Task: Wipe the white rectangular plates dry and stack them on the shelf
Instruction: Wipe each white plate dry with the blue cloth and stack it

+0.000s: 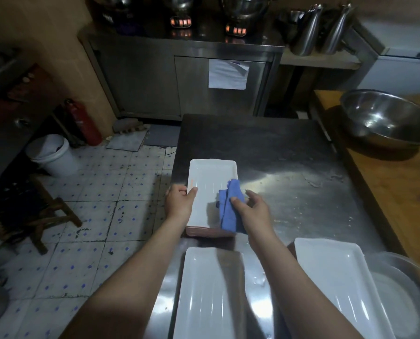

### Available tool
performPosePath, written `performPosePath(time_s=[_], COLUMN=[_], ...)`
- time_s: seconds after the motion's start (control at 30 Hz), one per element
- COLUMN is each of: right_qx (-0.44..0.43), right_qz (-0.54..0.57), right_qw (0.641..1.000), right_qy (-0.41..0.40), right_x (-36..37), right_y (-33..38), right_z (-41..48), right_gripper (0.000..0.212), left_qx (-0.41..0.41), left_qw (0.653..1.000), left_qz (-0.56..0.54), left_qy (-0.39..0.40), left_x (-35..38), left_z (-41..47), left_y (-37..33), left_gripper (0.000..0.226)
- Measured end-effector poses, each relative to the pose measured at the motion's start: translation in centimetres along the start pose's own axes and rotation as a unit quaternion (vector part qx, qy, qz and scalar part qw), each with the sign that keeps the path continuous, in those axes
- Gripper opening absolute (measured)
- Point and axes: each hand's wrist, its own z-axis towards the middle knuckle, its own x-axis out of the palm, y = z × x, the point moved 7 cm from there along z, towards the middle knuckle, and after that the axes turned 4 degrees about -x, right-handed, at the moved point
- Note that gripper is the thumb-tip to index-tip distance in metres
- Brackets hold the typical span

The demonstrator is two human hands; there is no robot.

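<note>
The white rectangular plate (211,177) lies flat near the left edge of the steel table (265,148), on something reddish-brown that shows under its near end, and the only thing in it is a folded blue cloth (229,206) along its right side. The left hand (179,203) grips the plate's left rim with the thumb on top, while the right hand (253,211) holds the cloth against the plate's right rim. Two more white plates (204,294) lie at the table's near edge, and a steel bowl (385,118) showing bare metal inside sits on the wooden counter (399,192) to the right.
</note>
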Motion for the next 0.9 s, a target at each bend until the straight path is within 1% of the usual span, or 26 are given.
performPosePath(time_s=[0.13, 0.3, 0.37, 0.5, 0.6, 0.7, 0.9], right_qx=[0.010, 0.026, 0.030, 0.036, 0.035, 0.022, -0.029], right_qz=[-0.008, -0.011, -0.012, -0.018, -0.009, -0.007, -0.031], right_qw=[1.000, 0.999, 0.999, 0.998, 0.998, 0.999, 0.997], right_qy=[0.019, 0.034, 0.035, 0.044, 0.043, 0.046, 0.060], right_x=[0.5, 0.7, 0.7, 0.8, 0.6, 0.6, 0.5], right_y=[-0.5, -0.6, -0.7, -0.4, 0.6, 2.1, 5.2], right_z=[2.6, 4.2, 4.3, 3.9, 3.4, 2.8, -0.2], right_gripper=[0.060, 0.049, 0.044, 0.043, 0.038, 0.036, 0.046], left_qx=[-0.005, -0.022, -0.016, 0.003, 0.012, 0.009, 0.014], left_qw=[0.999, 0.999, 0.998, 0.996, 0.994, 0.993, 0.998], left_qz=[0.036, 0.050, 0.064, 0.091, 0.107, 0.112, 0.066], left_qy=[0.002, -0.001, -0.002, -0.023, -0.029, -0.024, -0.004], left_x=[1.2, 1.1, 0.8, -0.4, -0.9, -1.2, -2.9], left_z=[1.2, 1.9, 1.9, 2.0, 1.5, 0.8, -1.7], left_y=[-0.1, 0.2, 0.1, -0.7, -1.4, -2.0, -2.6], left_gripper=[0.030, 0.023, 0.017, 0.012, 0.013, 0.015, 0.015])
